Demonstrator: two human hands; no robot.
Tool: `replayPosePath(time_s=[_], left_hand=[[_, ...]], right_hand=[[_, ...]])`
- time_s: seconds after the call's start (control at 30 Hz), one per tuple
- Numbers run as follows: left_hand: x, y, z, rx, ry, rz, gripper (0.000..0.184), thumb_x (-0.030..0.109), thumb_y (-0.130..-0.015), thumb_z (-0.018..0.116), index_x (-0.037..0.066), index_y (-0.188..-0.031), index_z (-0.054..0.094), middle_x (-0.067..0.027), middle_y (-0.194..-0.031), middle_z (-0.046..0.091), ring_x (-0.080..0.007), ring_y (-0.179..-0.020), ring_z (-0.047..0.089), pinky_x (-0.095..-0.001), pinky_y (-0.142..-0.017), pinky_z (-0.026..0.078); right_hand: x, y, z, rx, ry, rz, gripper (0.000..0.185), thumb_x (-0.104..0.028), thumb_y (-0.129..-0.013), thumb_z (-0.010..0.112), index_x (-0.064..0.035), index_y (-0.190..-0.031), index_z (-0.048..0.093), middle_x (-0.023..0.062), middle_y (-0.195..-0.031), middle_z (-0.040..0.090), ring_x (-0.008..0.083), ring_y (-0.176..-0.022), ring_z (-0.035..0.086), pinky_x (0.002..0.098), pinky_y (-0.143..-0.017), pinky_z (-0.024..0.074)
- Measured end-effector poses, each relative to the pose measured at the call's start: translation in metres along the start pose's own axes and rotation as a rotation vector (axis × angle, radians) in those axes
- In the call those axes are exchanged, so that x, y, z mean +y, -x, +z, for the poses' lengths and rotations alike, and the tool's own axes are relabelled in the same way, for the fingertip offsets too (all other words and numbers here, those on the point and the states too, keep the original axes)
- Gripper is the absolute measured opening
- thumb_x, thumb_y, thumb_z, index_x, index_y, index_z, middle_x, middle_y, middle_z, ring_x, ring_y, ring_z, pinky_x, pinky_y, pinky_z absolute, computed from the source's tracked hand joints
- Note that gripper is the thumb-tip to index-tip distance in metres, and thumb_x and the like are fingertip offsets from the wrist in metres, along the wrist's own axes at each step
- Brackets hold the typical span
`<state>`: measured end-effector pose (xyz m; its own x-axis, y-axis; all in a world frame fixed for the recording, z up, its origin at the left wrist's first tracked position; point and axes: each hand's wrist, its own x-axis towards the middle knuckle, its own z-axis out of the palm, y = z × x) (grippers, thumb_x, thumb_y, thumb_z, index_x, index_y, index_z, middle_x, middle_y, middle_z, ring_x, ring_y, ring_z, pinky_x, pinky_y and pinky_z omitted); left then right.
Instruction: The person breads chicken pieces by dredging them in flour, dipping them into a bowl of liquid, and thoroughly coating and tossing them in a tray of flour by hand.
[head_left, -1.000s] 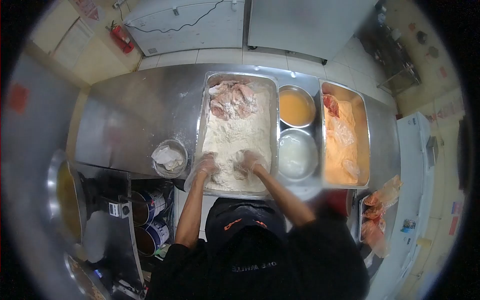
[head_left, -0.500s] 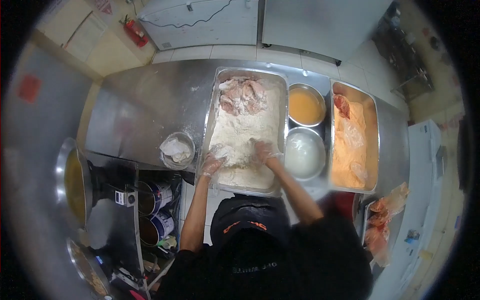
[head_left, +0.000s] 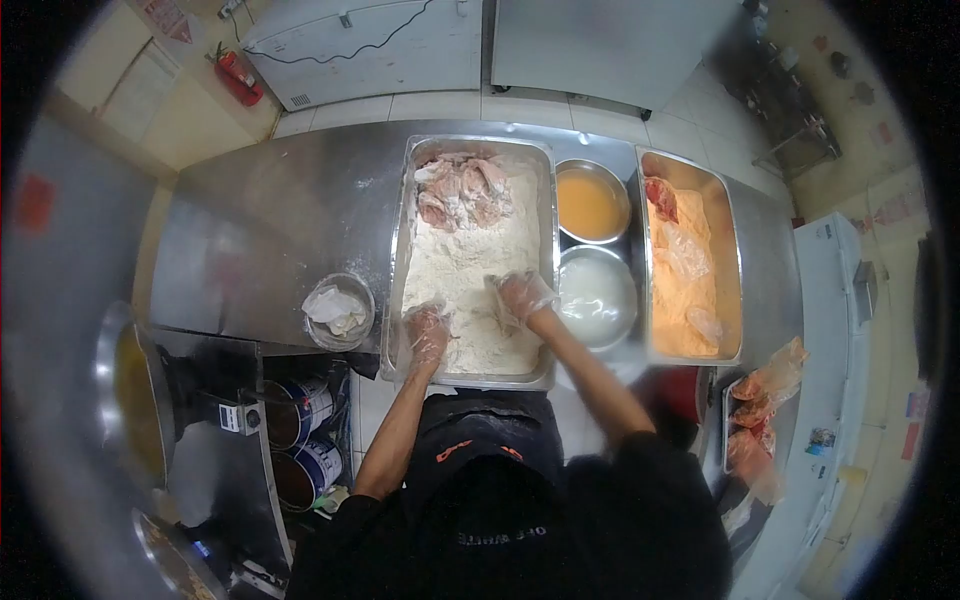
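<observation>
A long metal tray [head_left: 549,250] in the middle of the counter holds white flour [head_left: 470,265]. Pale meat pieces [head_left: 462,192], partly floured, lie at its far end. My left hand [head_left: 428,332], in a clear plastic glove, is in the flour near the tray's left front side, its fingertips partly hidden. Also gloved, my right hand [head_left: 521,296] touches the flour near the right side, fingers pointing down and left. Whether either hand has anything in its fingers cannot be made out.
Right of the tray stand a bowl of orange liquid [head_left: 590,204], a bowl of whitish liquid [head_left: 595,298] and a tray of orange powder [head_left: 683,270]. A small bowl with white material [head_left: 338,312] is at left. Bagged red meat [head_left: 755,410] lies at far right.
My hands have shifted within the flour: the left slightly lower and to the right, the right a little farther up and right than a second ago. The camera view also swayed.
</observation>
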<state>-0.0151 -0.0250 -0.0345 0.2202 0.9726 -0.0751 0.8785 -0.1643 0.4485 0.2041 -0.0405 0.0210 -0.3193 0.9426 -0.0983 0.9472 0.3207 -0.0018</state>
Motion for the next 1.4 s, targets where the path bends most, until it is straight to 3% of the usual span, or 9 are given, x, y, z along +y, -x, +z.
replayPosePath(time_s=[0.3,0.43,0.7,0.8,0.97,1.03,1.2,1.33,1.4], left_hand=[[-0.002,-0.019,-0.04,0.122,0.219,0.055,0.035,0.03,-0.067,0.062,0.004,-0.089,0.058,-0.0161,-0.083,0.057,-0.0296,-0.083,0.054,-0.0369,-0.074,0.042],[0.007,-0.028,-0.059,0.189,0.235,0.03,0.028,0.023,-0.062,0.065,0.004,-0.081,0.056,-0.0161,-0.084,0.055,-0.0331,-0.081,0.053,-0.0402,-0.07,0.043],[0.006,-0.047,-0.05,0.12,0.54,-0.156,0.02,0.015,-0.064,0.062,0.003,-0.079,0.056,-0.0166,-0.075,0.058,-0.0304,-0.068,0.057,-0.0367,-0.062,0.045],[0.011,-0.06,-0.051,0.244,0.584,-0.112,0.016,0.011,-0.064,0.06,0.002,-0.076,0.056,-0.0165,-0.075,0.058,-0.0291,-0.065,0.057,-0.0351,-0.059,0.045],[0.05,-0.078,-0.045,0.389,0.317,0.108,0.01,0.009,-0.063,0.06,0.0,-0.064,0.056,-0.0121,-0.063,0.058,-0.0262,-0.059,0.057,-0.0327,-0.056,0.045],[0.049,-0.083,-0.063,0.318,0.925,0.048,0.009,0.008,-0.062,0.058,-0.001,-0.06,0.056,-0.0131,-0.057,0.056,-0.0299,-0.056,0.056,-0.0347,-0.056,0.045],[0.058,-0.106,-0.035,0.496,0.258,0.125,0.014,0.014,-0.064,0.062,0.001,-0.059,0.058,-0.0141,-0.059,0.058,-0.0221,-0.053,0.057,-0.0336,-0.051,0.043],[0.07,-0.09,-0.083,0.347,0.672,0.087,0.016,0.017,-0.063,0.063,0.003,-0.056,0.058,-0.0085,-0.053,0.057,-0.0184,-0.045,0.052,-0.033,-0.047,0.04],[0.061,-0.098,-0.058,0.418,0.536,0.159,0.016,0.017,-0.064,0.063,0.004,-0.056,0.058,-0.0075,-0.053,0.056,-0.0183,-0.045,0.052,-0.0326,-0.047,0.041]], right_hand=[[0.025,-0.029,0.107,0.384,-0.347,-0.244,0.024,-0.012,-0.07,0.051,-0.0053,-0.093,0.053,0.0115,-0.084,0.055,0.027,-0.079,0.054,0.0345,-0.07,0.0431],[0.031,-0.02,0.01,-0.057,-0.247,-0.09,0.022,-0.014,-0.069,0.054,-0.008,-0.09,0.054,0.009,-0.081,0.056,0.0245,-0.077,0.054,0.0321,-0.067,0.0432],[0.066,-0.013,0.034,0.001,-0.644,-0.037,0.017,-0.017,-0.069,0.055,-0.0047,-0.08,0.055,0.0135,-0.071,0.055,0.0272,-0.069,0.055,0.0347,-0.062,0.0428],[0.004,-0.019,-0.084,0.327,-0.348,0.202,0.017,-0.017,-0.068,0.056,-0.003,-0.077,0.054,0.0165,-0.072,0.056,0.029,-0.068,0.056,0.0369,-0.061,0.0431],[-0.015,-0.057,-0.051,0.427,-0.398,0.13,0.014,-0.013,-0.071,0.053,-0.0018,-0.079,0.055,0.0179,-0.074,0.056,0.0329,-0.069,0.055,0.0398,-0.061,0.0431],[-0.009,-0.055,-0.071,0.509,-0.553,0.236,0.013,-0.013,-0.072,0.052,-0.0013,-0.078,0.055,0.0182,-0.074,0.056,0.034,-0.07,0.055,0.0402,-0.062,0.0429],[-0.004,-0.071,-0.029,0.45,-0.428,0.332,0.016,-0.017,-0.074,0.05,-0.0023,-0.077,0.056,0.0189,-0.07,0.057,0.0336,-0.068,0.056,0.0392,-0.061,0.045],[0.004,-0.07,-0.043,0.463,-0.801,0.388,0.018,-0.018,-0.079,0.043,-0.0045,-0.08,0.056,0.017,-0.076,0.056,0.0305,-0.068,0.055,0.037,-0.059,0.0452],[0.004,-0.073,-0.015,0.557,-0.467,0.132,0.02,-0.017,-0.082,0.038,-0.0061,-0.088,0.053,0.0109,-0.083,0.056,0.0251,-0.073,0.054,0.0336,-0.063,0.0446]])
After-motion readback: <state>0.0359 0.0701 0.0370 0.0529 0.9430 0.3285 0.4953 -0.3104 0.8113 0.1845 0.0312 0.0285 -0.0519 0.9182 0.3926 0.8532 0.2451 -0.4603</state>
